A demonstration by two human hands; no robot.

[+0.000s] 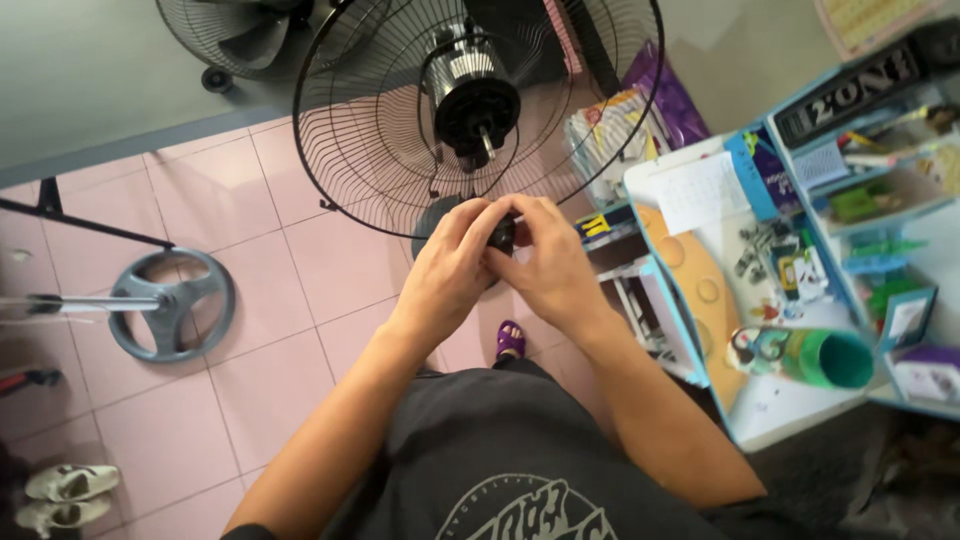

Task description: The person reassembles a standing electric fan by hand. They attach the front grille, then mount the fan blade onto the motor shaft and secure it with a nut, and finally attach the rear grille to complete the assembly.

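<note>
Both my hands meet just below the fan's rear guard (400, 130). My left hand (447, 270) and right hand (545, 262) have fingers closed narrowly around one small black part (502, 236), held between them in front of the bare motor shaft (486, 143). A green cup (820, 357) lies on the worktop (790, 405) to my right.

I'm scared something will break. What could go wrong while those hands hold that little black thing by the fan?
1. The small black part is pinched only by fingertips of the left hand and right hand; it might slip and drop onto the tiled floor.
2. The wire fan guard has no front cover, so the bare motor shaft could poke or scrape a hand that moves closer.
</note>
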